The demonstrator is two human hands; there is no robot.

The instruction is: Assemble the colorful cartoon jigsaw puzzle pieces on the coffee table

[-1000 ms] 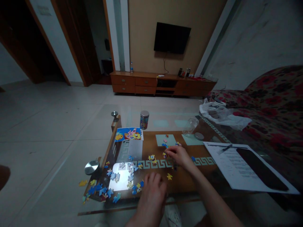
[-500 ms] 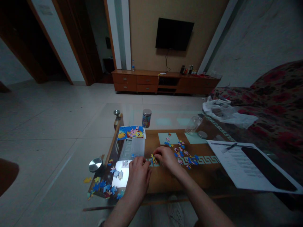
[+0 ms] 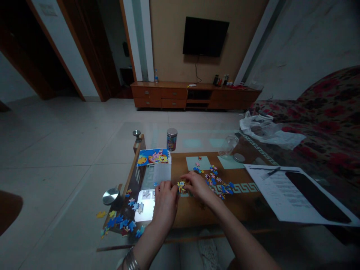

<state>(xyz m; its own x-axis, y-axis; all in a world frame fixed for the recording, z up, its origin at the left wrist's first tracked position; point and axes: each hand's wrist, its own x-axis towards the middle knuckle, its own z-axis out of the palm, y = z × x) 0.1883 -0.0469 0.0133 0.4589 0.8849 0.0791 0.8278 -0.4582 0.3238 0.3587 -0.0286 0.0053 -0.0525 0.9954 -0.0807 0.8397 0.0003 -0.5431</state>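
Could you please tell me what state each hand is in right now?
Left hand: curled, close beside the small yellow puzzle cluster; grip cannot be told.
Right hand: curled at the same cluster's right side; firm hold cannot be told.

Light is looking dim | white glare (image 3: 145, 214) is shining on glass tabletop (image 3: 194, 217) beside left hand (image 3: 166, 198) | frame edges beyond are looking stretched

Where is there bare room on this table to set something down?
Bare tabletop shows between the tin and the clear jar, and at the near edge between the right forearm and the paper. Crowded: the left end, under puzzle pieces; right of the right hand, under another scatter; and the gap to the left hand, holding yellow pieces.
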